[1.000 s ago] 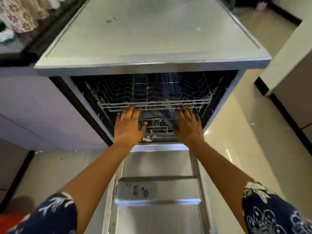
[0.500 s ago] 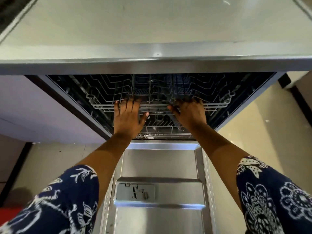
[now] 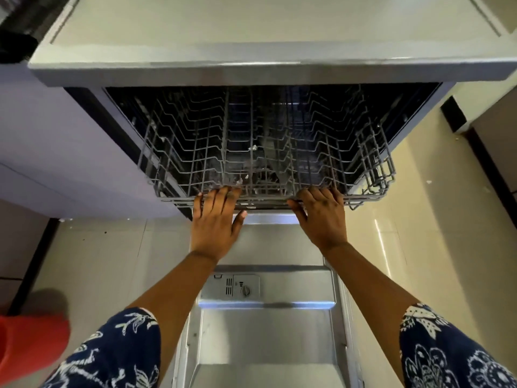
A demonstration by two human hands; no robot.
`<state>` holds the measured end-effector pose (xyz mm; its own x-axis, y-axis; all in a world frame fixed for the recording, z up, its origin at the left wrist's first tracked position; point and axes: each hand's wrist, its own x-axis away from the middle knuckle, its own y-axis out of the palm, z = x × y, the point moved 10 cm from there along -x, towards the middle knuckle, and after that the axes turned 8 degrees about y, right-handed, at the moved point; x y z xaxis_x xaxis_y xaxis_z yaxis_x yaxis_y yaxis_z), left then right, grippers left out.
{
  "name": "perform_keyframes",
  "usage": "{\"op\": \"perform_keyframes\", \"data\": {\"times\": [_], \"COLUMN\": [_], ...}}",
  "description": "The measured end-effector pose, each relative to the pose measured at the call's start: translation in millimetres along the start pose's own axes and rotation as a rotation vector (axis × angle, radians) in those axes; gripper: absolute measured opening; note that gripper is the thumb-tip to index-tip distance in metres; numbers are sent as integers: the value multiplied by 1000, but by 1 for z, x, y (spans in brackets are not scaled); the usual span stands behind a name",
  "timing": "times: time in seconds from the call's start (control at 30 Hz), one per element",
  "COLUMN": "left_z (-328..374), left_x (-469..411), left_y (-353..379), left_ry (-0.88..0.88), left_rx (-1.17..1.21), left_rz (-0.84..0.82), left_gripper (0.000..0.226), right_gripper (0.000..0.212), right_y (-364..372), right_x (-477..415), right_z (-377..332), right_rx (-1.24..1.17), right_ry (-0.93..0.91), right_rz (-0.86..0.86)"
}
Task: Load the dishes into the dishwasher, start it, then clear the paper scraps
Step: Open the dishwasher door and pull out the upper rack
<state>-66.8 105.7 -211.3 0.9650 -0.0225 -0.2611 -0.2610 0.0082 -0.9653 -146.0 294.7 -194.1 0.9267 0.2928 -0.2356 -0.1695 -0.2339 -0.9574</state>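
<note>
Beige floor tiles (image 3: 419, 247) are seen on either side of an open dishwasher (image 3: 265, 77). The front rail of its upper rack (image 3: 265, 152) is gripped by both hands. The left hand (image 3: 215, 222) has its fingers hooked over the rail and its thumb spread below. The right hand (image 3: 321, 217) has its fingers curled over it and its thumb tucked under. The rack is held level, partly out of the dishwasher, above the lowered door (image 3: 265, 345). Its long axis lies crosswise and its front edge is turned toward the person.
</note>
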Motion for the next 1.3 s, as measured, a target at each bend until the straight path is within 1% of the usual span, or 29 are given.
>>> {"op": "perform_keyframes", "data": {"times": [0.1, 0.2, 0.33, 0.43, 0.5, 0.57, 0.7, 0.83, 0.97, 1.1, 1.17, 1.2, 1.3], "left_z": [8, 12, 19, 29, 32, 31, 39, 45, 49, 56, 54, 52, 33], "left_x": [25, 46, 69, 81, 82, 86, 111, 119, 124, 132, 129, 126, 116], "left_y": [-10, -14, -17, -23, -32, -40, -46, -52, -56, -48, -45, -47, -56], "left_ry": [-24, -29, -32, -34, -50, -64, -11, -40, -32, -42, -14, 11, 54], "left_rx": [-19, -21, 9, 36, 60, 79, 34, 42, 77, 96, 85, 85, 102], "left_rz": [-6, -36, -81, -89, -62, -24, 37, 111, 147, 94, 75, 79, 125], "left_gripper": [44, 45, 48, 44, 38, 33, 25, 23, 22, 26, 26, 24, 14], "right_gripper": [37, 33, 40, 33, 28, 29, 33, 40, 39, 43, 50, 50, 42], "right_y": [-8, -13, -20, -27, -30, -31, -33, -35, -41, -41, -38, -38, -46], "right_x": [27, 50, 72, 87, 90, 97, 128, 136, 140, 145, 138, 133, 121], "right_z": [-3, -5, -4, -3, -3, -3, 4, 6, 11, 15, 8, 3, -13], "right_rx": [-10, -26, -77, -90, -84, -62, -51, -60, -59, -31, 26, 49, 38], "right_ry": [14, 40, 70, 93, 95, 72, 43, 42, -16, -71, -174, -232, -314], "right_rz": [-9, -20, -44, -42, -65, -89, -58, -12, 13, -4, -27, -26, 29]}}
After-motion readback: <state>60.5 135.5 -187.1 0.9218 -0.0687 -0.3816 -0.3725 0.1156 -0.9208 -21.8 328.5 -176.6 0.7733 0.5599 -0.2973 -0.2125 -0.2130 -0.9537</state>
